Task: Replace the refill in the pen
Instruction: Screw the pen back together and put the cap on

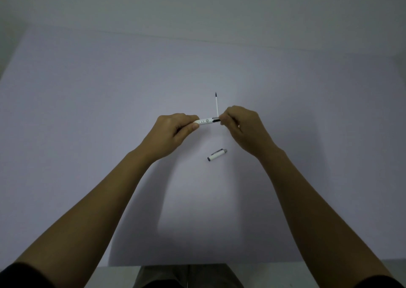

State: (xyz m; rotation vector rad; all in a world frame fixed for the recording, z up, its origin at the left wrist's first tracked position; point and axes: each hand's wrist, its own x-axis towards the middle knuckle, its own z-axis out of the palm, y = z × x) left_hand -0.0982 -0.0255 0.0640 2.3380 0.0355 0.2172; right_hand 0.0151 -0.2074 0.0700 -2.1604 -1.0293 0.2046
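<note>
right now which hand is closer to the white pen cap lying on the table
Right. The right hand is just above and to the right of the white pen cap with the silver clip; the left hand sits farther off, up and to its left.

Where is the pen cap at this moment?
In the head view the pen cap lies on the table, just right of centre, in no hand. It sits below the pen barrel and between the two wrists, nearer the right hand.
</note>
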